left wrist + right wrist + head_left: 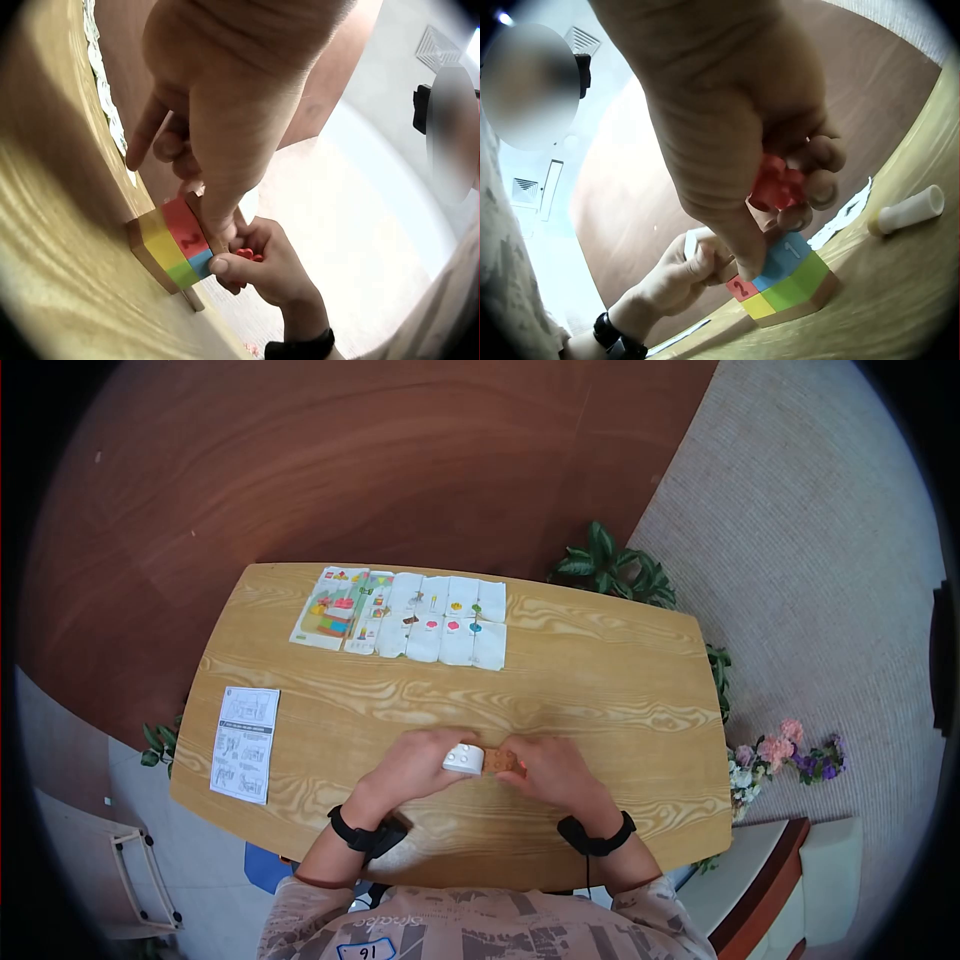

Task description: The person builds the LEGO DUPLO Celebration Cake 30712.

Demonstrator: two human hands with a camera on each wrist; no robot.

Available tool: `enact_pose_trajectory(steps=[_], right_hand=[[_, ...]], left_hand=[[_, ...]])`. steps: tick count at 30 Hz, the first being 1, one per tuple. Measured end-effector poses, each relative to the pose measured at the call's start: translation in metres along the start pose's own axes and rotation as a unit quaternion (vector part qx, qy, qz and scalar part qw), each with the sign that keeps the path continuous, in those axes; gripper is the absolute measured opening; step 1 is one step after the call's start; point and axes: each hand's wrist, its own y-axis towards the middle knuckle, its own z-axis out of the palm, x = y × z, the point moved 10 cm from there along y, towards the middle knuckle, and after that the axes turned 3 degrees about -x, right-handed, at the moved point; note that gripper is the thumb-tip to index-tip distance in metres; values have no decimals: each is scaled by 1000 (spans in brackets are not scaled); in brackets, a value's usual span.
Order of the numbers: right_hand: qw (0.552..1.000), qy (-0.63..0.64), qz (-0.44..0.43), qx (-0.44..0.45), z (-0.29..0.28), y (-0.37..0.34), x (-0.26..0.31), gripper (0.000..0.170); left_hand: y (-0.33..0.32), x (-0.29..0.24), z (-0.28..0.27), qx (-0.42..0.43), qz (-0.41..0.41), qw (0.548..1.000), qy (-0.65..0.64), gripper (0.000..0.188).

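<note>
Over the front of the table, my left hand holds a curved white toy brick between thumb and fingers. A brown studded brick tops a small stack beside it. In the wrist views that stack shows a red block marked 2, a blue block marked 1, a yellow block, a green block and a brown base. My right hand grips a red lobed toy piece in its curled fingers, its thumb against the stack's upper edge.
An unfolded picture leaflet lies along the table's far edge. A printed instruction sheet is at the left. A white tube-shaped piece lies near the stack in the right wrist view. Plants and flowers border the table.
</note>
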Motion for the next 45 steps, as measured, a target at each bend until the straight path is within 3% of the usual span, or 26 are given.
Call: enact_pose_trajectory(steps=[4, 7, 10, 13, 16, 25, 40, 45], right_hand=[[1000, 0, 1, 7, 4, 0, 0, 40], [1000, -20, 2, 7, 7, -1, 0, 43], [995, 96, 37, -13, -25, 4, 11, 47], [995, 90, 22, -42, -37, 0, 16, 47], [990, 87, -63, -93, -39, -2, 28, 45], [997, 39, -36, -58, -27, -7, 16, 40], [999, 39, -28, -22, -21, 0, 20, 39], [999, 32, -34, -27, -21, 0, 20, 39]], left_hand=[[0, 2, -15, -41, -62, 997, -3, 44], [-2, 9, -6, -14, -105, 994, -14, 48], [-1, 2, -4, -43, -47, 998, -30, 48], [2, -12, -1, -20, 29, 999, -37, 46], [2, -18, -3, -33, 65, 996, -46, 44], [2, -11, 8, -15, 50, 998, -26, 43], [-1, 1, 7, 13, -27, 994, -106, 41], [-2, 0, 6, 10, -16, 993, -113, 38]])
